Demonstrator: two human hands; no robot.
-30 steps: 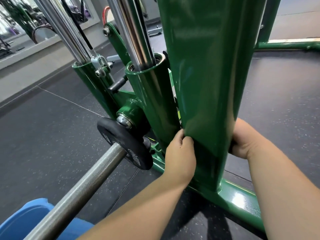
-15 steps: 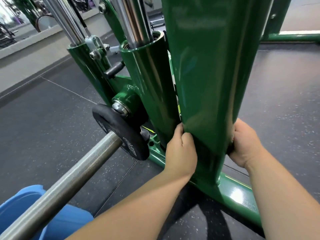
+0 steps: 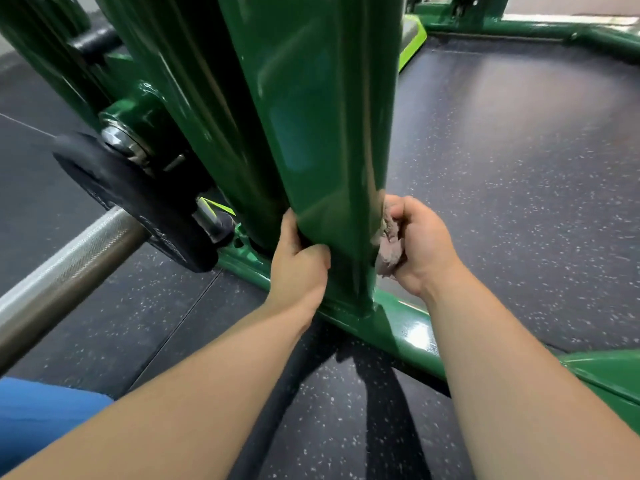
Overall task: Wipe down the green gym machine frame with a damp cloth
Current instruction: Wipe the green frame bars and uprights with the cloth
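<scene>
A wide glossy green upright point(image 3: 322, 126) of the gym machine frame rises from a green base rail point(image 3: 405, 327) on the floor. My right hand point(image 3: 420, 247) grips a bunched grey-brown cloth point(image 3: 389, 249) and holds it against the upright's right edge, low down near the base. On the left edge at about the same height, my left hand point(image 3: 299, 263) curls its fingers round the post; their tips are hidden behind it.
A steel barbell point(image 3: 65, 265) with a black weight plate point(image 3: 138, 199) crosses the lower left beside the post. A blue bucket point(image 3: 38, 417) sits at the bottom left corner. More green frame rails point(image 3: 540, 29) border the speckled black rubber floor point(image 3: 519, 188) at the back right.
Both hands have slid down the upright toward the base rail, and the view has dropped lower. The cloth now shows in my right hand.
</scene>
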